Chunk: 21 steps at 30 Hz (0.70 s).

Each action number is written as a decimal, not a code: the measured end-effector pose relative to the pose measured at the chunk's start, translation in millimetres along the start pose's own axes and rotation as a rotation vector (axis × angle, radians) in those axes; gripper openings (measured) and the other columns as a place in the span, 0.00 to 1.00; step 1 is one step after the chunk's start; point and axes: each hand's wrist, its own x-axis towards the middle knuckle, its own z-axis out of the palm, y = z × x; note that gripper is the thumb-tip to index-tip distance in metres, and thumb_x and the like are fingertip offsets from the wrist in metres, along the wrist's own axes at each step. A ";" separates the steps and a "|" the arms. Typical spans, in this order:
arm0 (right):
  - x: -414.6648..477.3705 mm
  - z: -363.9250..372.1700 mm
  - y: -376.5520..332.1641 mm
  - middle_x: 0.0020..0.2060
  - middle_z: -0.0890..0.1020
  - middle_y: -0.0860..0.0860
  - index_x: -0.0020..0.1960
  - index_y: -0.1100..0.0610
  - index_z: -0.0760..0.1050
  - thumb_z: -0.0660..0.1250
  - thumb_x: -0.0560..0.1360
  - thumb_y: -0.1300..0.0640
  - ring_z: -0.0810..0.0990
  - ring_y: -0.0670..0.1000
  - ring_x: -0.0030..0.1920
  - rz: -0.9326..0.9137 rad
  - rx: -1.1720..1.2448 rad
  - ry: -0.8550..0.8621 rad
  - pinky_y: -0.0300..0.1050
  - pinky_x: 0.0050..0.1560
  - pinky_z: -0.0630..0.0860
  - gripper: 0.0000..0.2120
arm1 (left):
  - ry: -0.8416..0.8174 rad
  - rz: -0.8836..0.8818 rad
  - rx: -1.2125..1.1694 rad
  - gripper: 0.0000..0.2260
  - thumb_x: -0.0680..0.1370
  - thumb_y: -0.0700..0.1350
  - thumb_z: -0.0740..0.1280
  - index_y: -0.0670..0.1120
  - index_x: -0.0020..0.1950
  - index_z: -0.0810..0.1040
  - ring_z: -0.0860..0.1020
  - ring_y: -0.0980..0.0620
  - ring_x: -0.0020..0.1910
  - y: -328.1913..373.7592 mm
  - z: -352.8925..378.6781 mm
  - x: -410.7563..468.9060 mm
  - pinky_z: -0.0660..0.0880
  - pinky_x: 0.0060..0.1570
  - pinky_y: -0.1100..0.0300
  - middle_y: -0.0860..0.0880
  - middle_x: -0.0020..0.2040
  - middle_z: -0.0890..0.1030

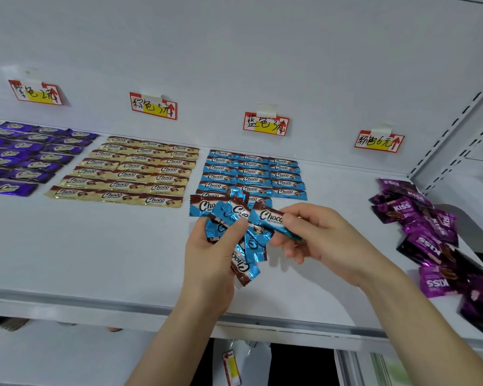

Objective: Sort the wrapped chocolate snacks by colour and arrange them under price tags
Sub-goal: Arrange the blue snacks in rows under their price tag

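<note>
Risk first. The left grip [209, 254] was curled round a loose fan of blue foil-wrapped Choco snacks [252, 240]. The thumb pressed on top and several wrappers splayed out. The lowest hung below the palm with little holding it. Likely failure: the foil is slick, so the low one slides free onto the white metal shelf [95, 246] or past its front lip.

The right grip [318, 240] pinched a single blue Choco snack [268, 217] by its end, thumb and fingers closed on it, touching the fan. Pulling it away could drag neighbours out with it. Setting it down carelessly could knock the near row of the blue grid [251, 174] askew.

The grid lay flat under the red-and-yellow blue-colour price tag [266, 125], three across, labels facing up. Its front row was partly hidden by the hands, so its fill could not be told.

The wrappers were shiny blue with a brown band, white script and crimped ends.

The heap of magenta KISS packets [430, 240] on the right was unsorted.
</note>
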 end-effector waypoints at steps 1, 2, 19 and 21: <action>0.4 -2.1 1.3 0.34 0.83 0.49 0.47 0.56 0.77 0.61 0.78 0.61 0.77 0.44 0.29 -0.020 -0.056 0.015 0.35 0.27 0.72 0.07 | 0.000 -0.005 0.005 0.10 0.70 0.39 0.69 0.45 0.50 0.77 0.84 0.47 0.41 -0.1 -0.4 -0.2 0.81 0.35 0.58 0.46 0.43 0.85; 1.7 -5.1 3.3 0.34 0.83 0.48 0.46 0.55 0.78 0.62 0.77 0.61 0.78 0.43 0.30 -0.040 -0.094 0.055 0.35 0.28 0.72 0.07 | 0.005 -0.014 0.005 0.11 0.69 0.39 0.70 0.45 0.50 0.77 0.84 0.47 0.41 -0.1 -1.2 -0.3 0.81 0.34 0.58 0.46 0.43 0.85; 4.0 -19.9 49.0 0.54 0.77 0.50 0.55 0.52 0.77 0.59 0.78 0.50 0.71 0.53 0.55 -0.194 -1.085 0.418 0.44 0.46 0.68 0.12 | 0.128 -0.080 0.045 0.09 0.72 0.38 0.70 0.46 0.51 0.76 0.84 0.48 0.39 1.9 -11.1 5.2 0.81 0.32 0.57 0.48 0.41 0.85; 5.8 -16.8 50.5 0.56 0.76 0.49 0.55 0.52 0.76 0.57 0.78 0.49 0.69 0.52 0.56 -0.177 -1.119 0.394 0.42 0.47 0.67 0.13 | 0.132 -0.083 0.055 0.09 0.73 0.38 0.69 0.46 0.51 0.76 0.84 0.49 0.38 1.3 -10.5 5.7 0.80 0.30 0.59 0.49 0.41 0.85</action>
